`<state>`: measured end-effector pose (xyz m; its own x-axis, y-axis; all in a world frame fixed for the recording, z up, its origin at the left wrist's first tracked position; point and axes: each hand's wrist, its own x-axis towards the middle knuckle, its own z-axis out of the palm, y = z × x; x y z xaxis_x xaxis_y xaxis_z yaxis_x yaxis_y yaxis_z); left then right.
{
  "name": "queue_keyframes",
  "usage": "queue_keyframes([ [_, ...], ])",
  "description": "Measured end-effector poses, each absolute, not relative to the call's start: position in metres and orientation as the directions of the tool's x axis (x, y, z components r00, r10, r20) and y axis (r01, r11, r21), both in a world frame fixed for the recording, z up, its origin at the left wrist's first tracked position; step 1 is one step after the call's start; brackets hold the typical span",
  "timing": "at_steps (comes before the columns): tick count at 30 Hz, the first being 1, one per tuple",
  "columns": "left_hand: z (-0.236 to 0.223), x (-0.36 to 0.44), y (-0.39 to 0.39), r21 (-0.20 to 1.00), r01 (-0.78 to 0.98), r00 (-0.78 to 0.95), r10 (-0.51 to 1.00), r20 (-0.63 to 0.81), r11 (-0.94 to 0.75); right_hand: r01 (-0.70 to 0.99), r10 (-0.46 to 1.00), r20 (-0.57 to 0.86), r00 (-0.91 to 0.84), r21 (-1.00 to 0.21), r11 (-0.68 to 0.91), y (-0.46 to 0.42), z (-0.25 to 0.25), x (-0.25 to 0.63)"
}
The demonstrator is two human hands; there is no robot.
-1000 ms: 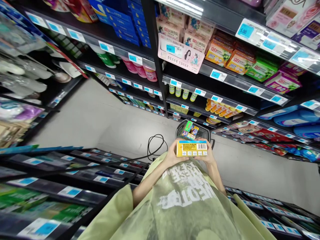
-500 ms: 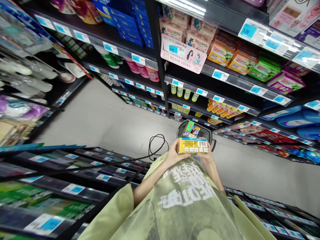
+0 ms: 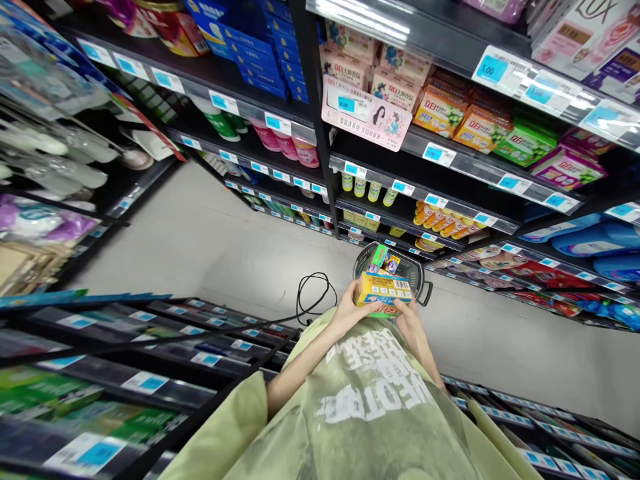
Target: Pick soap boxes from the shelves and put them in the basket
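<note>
A yellow box (image 3: 386, 287) is grasped at opposite ends by the left hand (image 3: 349, 309) and the right hand (image 3: 410, 316), seen against the near edge of a basket (image 3: 412, 272) holding small packs (image 3: 381, 256).

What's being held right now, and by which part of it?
A yellow box, in both hands: the left hand grips its left end, the right hand its near side toward the right end.
</note>
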<state>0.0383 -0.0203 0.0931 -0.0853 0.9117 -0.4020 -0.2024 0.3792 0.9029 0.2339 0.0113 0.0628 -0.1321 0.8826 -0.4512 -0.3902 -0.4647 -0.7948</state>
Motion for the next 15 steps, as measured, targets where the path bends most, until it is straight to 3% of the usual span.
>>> queue_keyframes([
  [6,0.089,0.033,-0.022,0.88,-0.167,-0.035,0.89,-0.455,0.444,-0.44,0.876,-0.464,-0.129,-0.765,-0.47,0.006,0.044,0.229],
  [11,0.084,0.022,-0.027,0.92,-0.003,0.024,0.92,-0.391,0.391,-0.396,0.862,-0.504,-0.055,-0.782,-0.482,0.014,0.048,0.229],
  [15,0.077,0.011,-0.034,0.931,0.042,0.102,0.926,-0.365,0.362,-0.419,0.768,-0.609,-0.198,-0.656,-0.628,0.02,0.046,0.233],
])
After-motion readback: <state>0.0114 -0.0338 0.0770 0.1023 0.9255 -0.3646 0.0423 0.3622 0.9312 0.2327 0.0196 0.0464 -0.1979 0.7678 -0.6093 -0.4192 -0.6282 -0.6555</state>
